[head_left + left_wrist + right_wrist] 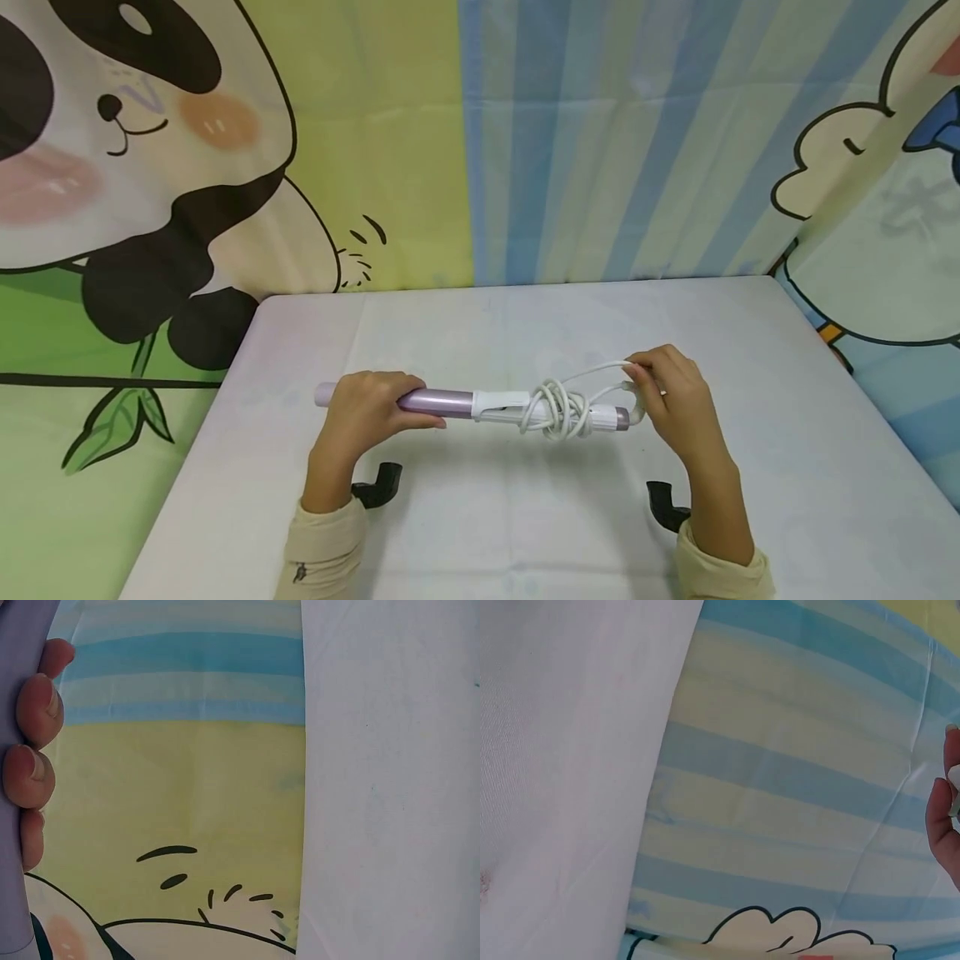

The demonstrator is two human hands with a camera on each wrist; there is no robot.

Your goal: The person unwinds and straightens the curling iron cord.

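Working cord (559,408) (winding or unwinding unclear): your left hand (367,412) grips curling iron (442,403); three o'clock, right hand (677,404) pinches cord; next likely needs steady hold.

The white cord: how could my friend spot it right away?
Find the pale table before the cartoon curtain. Over it, the left hand grips a purple and white curling iron. The cord is the white tangle wound around that, running to the right hand: thin, loopy, where the curling iron is straight.
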